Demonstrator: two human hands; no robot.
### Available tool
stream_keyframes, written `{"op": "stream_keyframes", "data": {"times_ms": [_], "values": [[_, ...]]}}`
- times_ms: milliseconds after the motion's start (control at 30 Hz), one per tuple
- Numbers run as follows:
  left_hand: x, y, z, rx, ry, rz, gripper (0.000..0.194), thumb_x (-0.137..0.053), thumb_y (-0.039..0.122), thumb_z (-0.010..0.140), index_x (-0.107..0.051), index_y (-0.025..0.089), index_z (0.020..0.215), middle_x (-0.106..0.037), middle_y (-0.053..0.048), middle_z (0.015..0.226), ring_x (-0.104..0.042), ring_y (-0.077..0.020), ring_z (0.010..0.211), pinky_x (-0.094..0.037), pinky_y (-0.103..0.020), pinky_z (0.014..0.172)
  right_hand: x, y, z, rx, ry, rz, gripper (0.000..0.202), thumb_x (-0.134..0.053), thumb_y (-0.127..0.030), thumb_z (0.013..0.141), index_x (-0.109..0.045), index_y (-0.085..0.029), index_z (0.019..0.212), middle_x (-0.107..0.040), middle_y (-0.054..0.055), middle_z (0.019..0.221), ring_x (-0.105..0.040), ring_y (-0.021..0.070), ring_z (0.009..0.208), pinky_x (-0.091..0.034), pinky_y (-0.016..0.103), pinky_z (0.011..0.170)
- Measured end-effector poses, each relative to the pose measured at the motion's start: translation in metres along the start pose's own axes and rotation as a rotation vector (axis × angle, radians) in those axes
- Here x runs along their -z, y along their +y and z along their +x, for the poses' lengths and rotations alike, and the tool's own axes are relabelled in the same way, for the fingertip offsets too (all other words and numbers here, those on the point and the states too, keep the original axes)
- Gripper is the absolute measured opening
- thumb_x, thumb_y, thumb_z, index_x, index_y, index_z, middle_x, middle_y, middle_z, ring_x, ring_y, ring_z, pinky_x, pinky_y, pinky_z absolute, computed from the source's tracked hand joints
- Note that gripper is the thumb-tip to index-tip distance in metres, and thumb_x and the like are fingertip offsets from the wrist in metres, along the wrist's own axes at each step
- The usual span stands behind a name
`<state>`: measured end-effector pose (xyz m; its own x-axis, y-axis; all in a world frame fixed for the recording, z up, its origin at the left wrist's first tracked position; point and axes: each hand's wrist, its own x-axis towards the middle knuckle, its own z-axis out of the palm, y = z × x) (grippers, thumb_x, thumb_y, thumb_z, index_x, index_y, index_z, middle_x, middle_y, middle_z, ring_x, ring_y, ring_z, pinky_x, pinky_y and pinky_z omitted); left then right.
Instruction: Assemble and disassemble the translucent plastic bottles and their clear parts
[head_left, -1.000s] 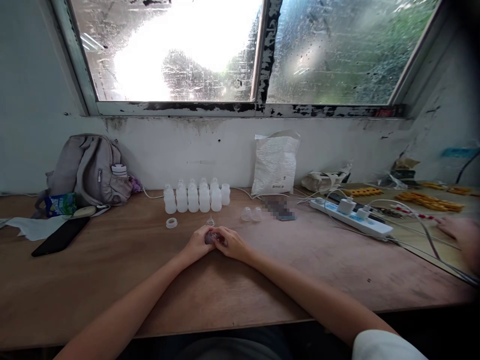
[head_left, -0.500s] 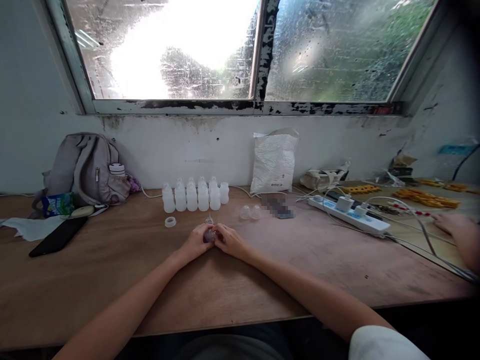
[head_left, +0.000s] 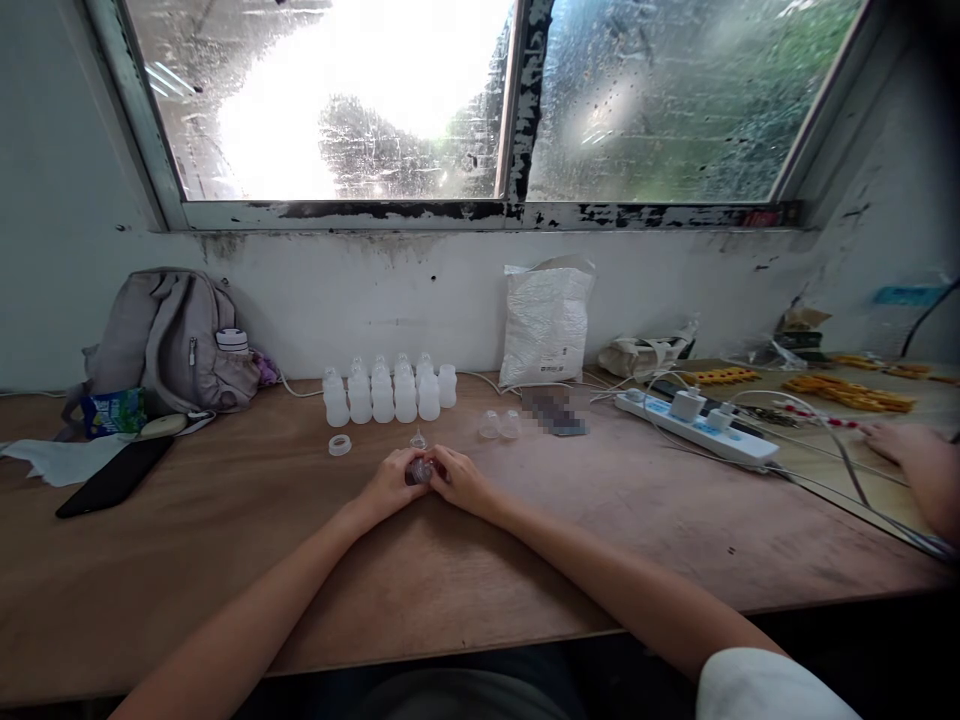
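Bottles point(head_left: 383, 398) stand far on the tabletop point(head_left: 585, 530), most topped, the rightmost seemingly bare; nearer, left hand point(head_left: 390, 480) and right hand point(head_left: 460, 480) grip a clear part point(head_left: 419, 470), apparently unfinished; a ring point(head_left: 340, 445) lies loose, left.

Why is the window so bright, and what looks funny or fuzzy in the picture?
Head view: outdoor light seems to wash the left window pane white; head view: square blocks hide part of a flat item beside the clear caps; head view: the small clear piece held by the left hand and right hand is too covered to see well.
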<state>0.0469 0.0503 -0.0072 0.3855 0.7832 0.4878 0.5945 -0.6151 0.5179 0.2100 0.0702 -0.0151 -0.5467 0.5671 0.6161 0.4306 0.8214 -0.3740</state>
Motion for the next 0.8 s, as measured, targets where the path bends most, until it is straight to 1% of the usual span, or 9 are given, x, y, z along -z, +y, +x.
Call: {"op": "stream_keyframes", "data": {"times_ms": [133, 267, 367, 500, 567, 700, 800], "values": [[0.0, -0.002, 0.001, 0.009, 0.003, 0.011, 0.034, -0.062, 0.033, 0.067, -0.055, 0.019, 0.097, -0.06, -0.004, 0.09, -0.054, -0.019, 0.082, -0.042, -0.03, 0.074, -0.002, 0.003, 0.0, -0.031, 0.012, 0.016, 0.023, -0.044, -0.006, 0.067, -0.047, -0.019, 0.086, -0.051, 0.0, 0.075, -0.046, 0.0106, 0.062, -0.037, 0.021, 0.061], [0.002, -0.004, 0.001, 0.009, 0.003, 0.024, 0.036, -0.062, 0.033, 0.067, -0.055, 0.019, 0.099, -0.061, -0.003, 0.087, -0.054, -0.0182, 0.08, -0.043, -0.029, 0.072, -0.002, 0.004, 0.0, -0.039, 0.008, 0.029, 0.026, -0.046, -0.005, 0.064, -0.047, -0.019, 0.086, -0.049, -0.001, 0.076, -0.045, 0.0103, 0.062, -0.037, 0.021, 0.06], [0.004, -0.007, 0.001, 0.012, 0.003, 0.031, 0.036, -0.061, 0.034, 0.067, -0.055, 0.019, 0.1, -0.061, -0.003, 0.089, -0.054, -0.0183, 0.083, -0.042, -0.029, 0.074, -0.001, 0.004, 0.001, -0.034, 0.005, 0.039, 0.027, -0.046, -0.004, 0.063, -0.048, -0.019, 0.085, -0.047, -0.001, 0.077, -0.045, 0.01, 0.062, -0.037, 0.021, 0.06], [0.007, -0.012, 0.002, 0.01, -0.015, 0.045, 0.036, -0.06, 0.035, 0.068, -0.054, 0.021, 0.101, -0.06, -0.003, 0.093, -0.052, -0.0189, 0.089, -0.041, -0.03, 0.078, 0.001, 0.003, 0.001, -0.032, 0.003, 0.065, 0.025, -0.047, -0.005, 0.065, -0.049, -0.019, 0.085, -0.048, 0.0, 0.081, -0.045, 0.0097, 0.062, -0.039, 0.021, 0.061], [0.009, -0.016, 0.002, 0.025, -0.014, 0.071, 0.038, -0.06, 0.037, 0.068, -0.053, 0.021, 0.102, -0.059, -0.004, 0.095, -0.051, -0.0196, 0.091, -0.041, -0.031, 0.08, 0.002, 0.003, 0.001, -0.041, 0.027, 0.072, 0.024, -0.046, -0.005, 0.066, -0.05, -0.019, 0.086, -0.048, 0.001, 0.082, -0.046, 0.0096, 0.062, -0.039, 0.021, 0.061], [0.016, -0.029, 0.003, 0.085, 0.029, 0.185, 0.042, -0.059, 0.039, 0.068, -0.051, 0.02, 0.105, -0.058, -0.006, 0.099, -0.049, -0.0221, 0.097, -0.037, -0.033, 0.084, 0.003, 0.009, 0.001, -0.122, 0.108, 0.027, 0.027, -0.043, -0.004, 0.068, -0.051, -0.019, 0.089, -0.048, 0.002, 0.085, -0.048, 0.0108, 0.068, -0.04, 0.022, 0.066], [0.023, -0.04, 0.004, 0.15, 0.044, 0.305, 0.038, -0.058, 0.042, 0.068, -0.054, 0.02, 0.099, -0.058, -0.006, 0.098, -0.047, -0.0235, 0.098, -0.035, -0.035, 0.085, 0.002, 0.019, 0.003, -0.2, 0.109, -0.036, 0.027, -0.044, -0.006, 0.07, -0.053, -0.02, 0.092, -0.048, 0.003, 0.088, -0.049, 0.0117, 0.07, -0.041, 0.024, 0.069]]}}
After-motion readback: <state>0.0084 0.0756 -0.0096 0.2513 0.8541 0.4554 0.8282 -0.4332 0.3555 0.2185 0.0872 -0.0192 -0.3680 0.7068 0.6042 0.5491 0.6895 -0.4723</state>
